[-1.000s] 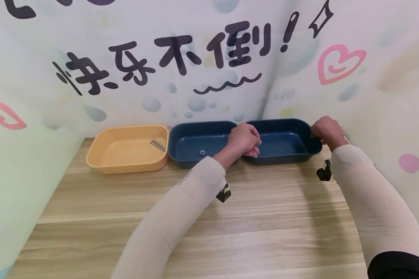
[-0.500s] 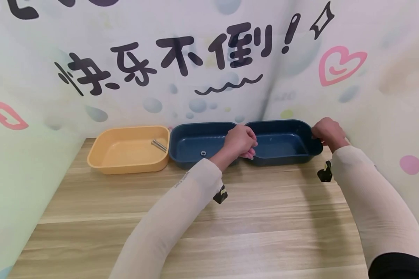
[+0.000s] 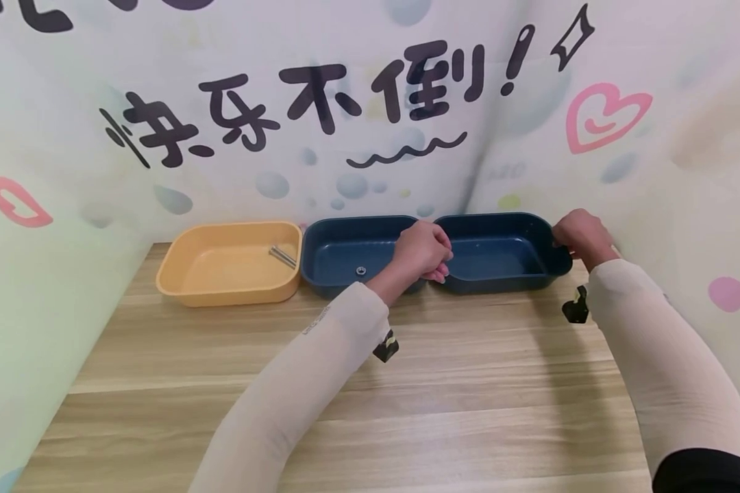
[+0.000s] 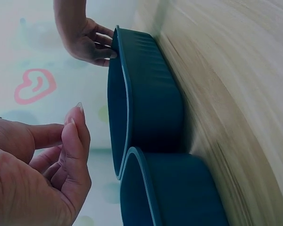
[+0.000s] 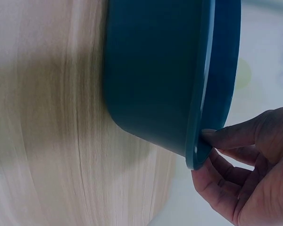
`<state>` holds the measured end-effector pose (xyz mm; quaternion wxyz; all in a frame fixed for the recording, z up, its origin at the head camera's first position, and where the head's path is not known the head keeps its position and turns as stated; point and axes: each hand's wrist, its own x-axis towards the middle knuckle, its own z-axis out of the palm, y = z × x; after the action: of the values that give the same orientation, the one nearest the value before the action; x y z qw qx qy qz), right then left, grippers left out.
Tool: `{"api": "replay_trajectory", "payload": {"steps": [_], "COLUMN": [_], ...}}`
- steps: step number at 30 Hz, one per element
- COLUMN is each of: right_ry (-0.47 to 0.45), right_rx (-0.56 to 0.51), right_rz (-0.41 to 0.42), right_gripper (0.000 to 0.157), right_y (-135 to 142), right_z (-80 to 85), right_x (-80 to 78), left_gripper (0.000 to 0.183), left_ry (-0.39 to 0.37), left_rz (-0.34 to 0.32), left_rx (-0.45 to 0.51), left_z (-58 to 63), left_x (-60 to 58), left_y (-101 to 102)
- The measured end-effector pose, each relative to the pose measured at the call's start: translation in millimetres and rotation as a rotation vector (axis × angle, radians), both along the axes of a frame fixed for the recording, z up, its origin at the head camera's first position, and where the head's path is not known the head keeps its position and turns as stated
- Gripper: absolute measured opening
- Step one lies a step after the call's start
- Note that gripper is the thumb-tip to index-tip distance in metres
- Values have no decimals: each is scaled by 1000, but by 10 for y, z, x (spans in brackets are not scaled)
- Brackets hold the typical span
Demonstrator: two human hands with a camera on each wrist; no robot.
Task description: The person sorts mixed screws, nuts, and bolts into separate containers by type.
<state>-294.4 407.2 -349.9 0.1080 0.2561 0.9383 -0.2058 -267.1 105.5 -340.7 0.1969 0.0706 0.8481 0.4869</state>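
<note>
My right hand (image 3: pixel 584 236) grips the right end of the right blue tray (image 3: pixel 493 255); in the right wrist view its thumb lies inside the rim (image 5: pixel 201 94) with fingers beneath. Over the joint between the two blue trays hovers my left hand (image 3: pixel 422 250). Its thumb and fingertips meet in the left wrist view (image 4: pixel 73 136), and nothing shows between them. A small metal nut (image 3: pixel 360 271) lies in the middle blue tray (image 3: pixel 336 250). Metal bolts (image 3: pixel 282 257) lean in the right side of the yellow tray (image 3: pixel 210 263).
All three trays stand in a row at the back of the wood-grain table (image 3: pixel 456 383), against a printed cloth backdrop (image 3: pixel 321 157). Cloth also closes in the left and right sides. My left forearm covers part of the middle tray's front.
My left hand has drifted slightly left, away from the right tray. The right hand keeps its grip on the tray's end. Nut and bolts have stayed in their trays.
</note>
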Motion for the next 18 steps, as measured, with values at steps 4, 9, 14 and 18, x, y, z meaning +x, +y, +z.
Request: {"api": "replay_trajectory", "payload": {"steps": [4, 9, 14, 18], "right_ry": [20, 42, 35, 20], "right_rx": [-5, -13, -5, -2], "right_rz": [9, 21, 25, 15], "right_gripper": [21, 21, 23, 23], "right_y": [-26, -49, -51, -58], "right_z": [-7, 5, 7, 12], "right_x": [2, -3, -13, -19], "left_gripper": [4, 4, 2, 3], "left_ry": [11, 14, 1, -3], "left_rz": [-5, -6, 2, -18], "left_rx": [-28, -18, 0, -47], "left_z": [17, 37, 37, 30], "left_x": [39, 92, 142, 189], "left_y": [-61, -176, -321, -476]}}
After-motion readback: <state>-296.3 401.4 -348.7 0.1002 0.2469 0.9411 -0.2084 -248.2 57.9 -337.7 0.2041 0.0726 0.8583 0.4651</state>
